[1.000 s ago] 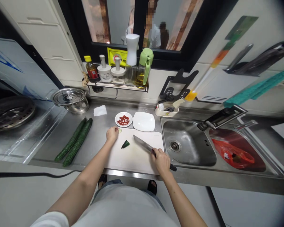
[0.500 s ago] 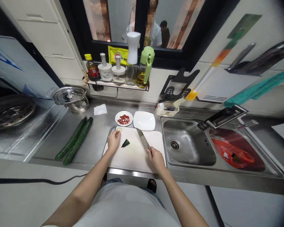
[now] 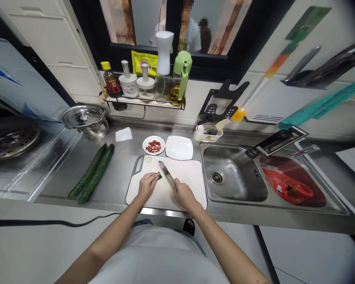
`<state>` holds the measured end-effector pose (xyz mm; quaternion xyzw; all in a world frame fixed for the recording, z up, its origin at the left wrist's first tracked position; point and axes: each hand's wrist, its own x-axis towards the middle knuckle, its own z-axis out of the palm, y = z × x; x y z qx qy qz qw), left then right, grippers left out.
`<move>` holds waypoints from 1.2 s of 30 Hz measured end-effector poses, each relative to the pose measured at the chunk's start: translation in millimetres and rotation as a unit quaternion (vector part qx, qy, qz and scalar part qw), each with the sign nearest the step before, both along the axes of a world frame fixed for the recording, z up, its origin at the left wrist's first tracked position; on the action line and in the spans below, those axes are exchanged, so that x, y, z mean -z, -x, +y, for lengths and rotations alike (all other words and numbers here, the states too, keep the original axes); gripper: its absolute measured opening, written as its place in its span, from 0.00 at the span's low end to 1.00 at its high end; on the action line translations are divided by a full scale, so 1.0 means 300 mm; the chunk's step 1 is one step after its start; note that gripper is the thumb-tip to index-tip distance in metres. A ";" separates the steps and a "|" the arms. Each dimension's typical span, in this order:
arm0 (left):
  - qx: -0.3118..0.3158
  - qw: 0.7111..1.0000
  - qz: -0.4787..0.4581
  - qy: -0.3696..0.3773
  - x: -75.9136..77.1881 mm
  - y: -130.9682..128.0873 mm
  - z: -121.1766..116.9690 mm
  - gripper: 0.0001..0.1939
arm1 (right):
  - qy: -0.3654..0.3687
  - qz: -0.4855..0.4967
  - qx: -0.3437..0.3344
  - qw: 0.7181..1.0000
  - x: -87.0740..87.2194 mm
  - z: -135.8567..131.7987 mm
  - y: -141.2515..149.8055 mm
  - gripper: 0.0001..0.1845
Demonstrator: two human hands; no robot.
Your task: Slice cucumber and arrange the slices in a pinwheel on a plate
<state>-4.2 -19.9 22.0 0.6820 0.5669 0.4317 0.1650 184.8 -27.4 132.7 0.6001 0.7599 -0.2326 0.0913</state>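
On the white cutting board my left hand presses down on a small green cucumber piece, mostly hidden under its fingers. My right hand is closed round the handle of a kitchen knife. The blade points up and left, and its edge meets the green piece right beside my left fingertips. A thin cucumber slice lies at the board's far left corner.
Two whole cucumbers lie left of the board. Behind it are a small dish of red bits and a white square plate. A sink lies right, a red bag in its second basin. A lidded pot stands far left.
My left hand came back from the slice at the board's far corner onto the green piece. My right hand swung the knife left until the blade reached that piece.
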 end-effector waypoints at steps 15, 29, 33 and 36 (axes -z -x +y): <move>0.010 1.000 0.028 0.004 0.011 -0.002 -0.006 0.11 | -0.002 -0.015 -0.035 0.999 0.002 -0.020 0.064 0.16; 0.009 0.999 0.027 0.017 -0.001 -0.003 -0.004 0.12 | -0.029 -0.032 -0.054 0.998 0.029 -0.027 0.070 0.17; 0.008 0.999 0.033 0.029 -0.005 -0.003 -0.005 0.12 | -0.019 -0.033 -0.055 0.998 0.022 -0.034 0.069 0.18; 0.005 0.999 0.034 0.033 -0.005 -0.003 -0.006 0.13 | 0.002 -0.035 -0.055 0.998 0.004 -0.047 0.060 0.19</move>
